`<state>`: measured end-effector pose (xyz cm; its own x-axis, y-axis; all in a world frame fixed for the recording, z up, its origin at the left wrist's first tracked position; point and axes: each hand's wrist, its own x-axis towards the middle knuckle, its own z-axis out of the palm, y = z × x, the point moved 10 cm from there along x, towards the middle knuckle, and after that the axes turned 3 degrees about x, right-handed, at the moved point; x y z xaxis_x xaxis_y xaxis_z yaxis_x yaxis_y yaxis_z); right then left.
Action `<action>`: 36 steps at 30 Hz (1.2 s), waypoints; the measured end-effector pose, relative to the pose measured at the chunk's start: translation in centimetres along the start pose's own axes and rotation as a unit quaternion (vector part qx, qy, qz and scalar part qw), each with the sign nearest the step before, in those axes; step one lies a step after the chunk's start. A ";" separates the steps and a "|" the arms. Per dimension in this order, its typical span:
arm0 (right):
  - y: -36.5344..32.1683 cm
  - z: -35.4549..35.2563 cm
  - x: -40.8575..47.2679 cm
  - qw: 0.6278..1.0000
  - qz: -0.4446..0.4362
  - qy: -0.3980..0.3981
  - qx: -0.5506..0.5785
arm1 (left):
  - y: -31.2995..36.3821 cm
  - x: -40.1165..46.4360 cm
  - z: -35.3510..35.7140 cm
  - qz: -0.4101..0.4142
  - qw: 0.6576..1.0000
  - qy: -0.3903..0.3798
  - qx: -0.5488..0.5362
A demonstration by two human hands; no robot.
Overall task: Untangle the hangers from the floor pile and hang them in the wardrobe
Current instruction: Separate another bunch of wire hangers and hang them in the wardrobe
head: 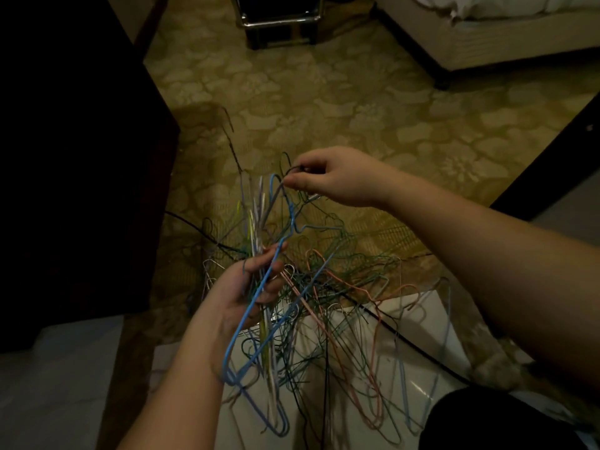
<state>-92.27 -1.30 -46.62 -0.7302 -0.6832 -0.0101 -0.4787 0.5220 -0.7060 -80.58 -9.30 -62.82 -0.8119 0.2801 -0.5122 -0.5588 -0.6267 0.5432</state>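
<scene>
The left hand [246, 287] grips a bundle of wire hangers [259, 241], among them a blue hanger [250, 323] that runs down across the palm. The right hand [337, 177] pinches the dark hook [290, 170] of another hanger above the bundle. Below both hands a tangled pile of hangers [341, 319] in green, pink and blue lies partly on patterned carpet [324, 102] and partly on a white surface [406, 323]. A black cable [409, 339] crosses the pile. A bed [503, 34] stands at the upper right.

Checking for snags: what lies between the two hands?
In the head view, hanger hooks and necks, including a blue hanger, span between left hand and right hand.
</scene>
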 end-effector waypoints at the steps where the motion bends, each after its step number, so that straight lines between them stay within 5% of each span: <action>1: -0.2 0.2 0.0 1.000 0.000 -0.002 -0.002 | 0.0 -0.2 -0.1 -0.002 1.000 -0.002 -0.004; 17: -3.4 -0.3 1.2 0.999 0.004 0.034 -0.029 | 0.2 -0.6 -1.5 -0.002 0.990 0.139 0.033; 31: 5.1 -5.6 1.2 0.974 0.158 0.137 0.087 | 0.5 -2.8 -0.8 -0.002 0.994 0.082 0.076; 36: 4.3 -5.3 0.5 0.977 0.137 0.137 0.093 | 1.1 -3.7 -1.2 0.017 0.989 0.082 0.120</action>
<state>-97.28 3.35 -45.92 -0.9339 -0.3548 -0.0450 -0.1683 0.5470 -0.8201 -77.96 -11.90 -61.14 -0.8035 0.1276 -0.5815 -0.5717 -0.4381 0.6938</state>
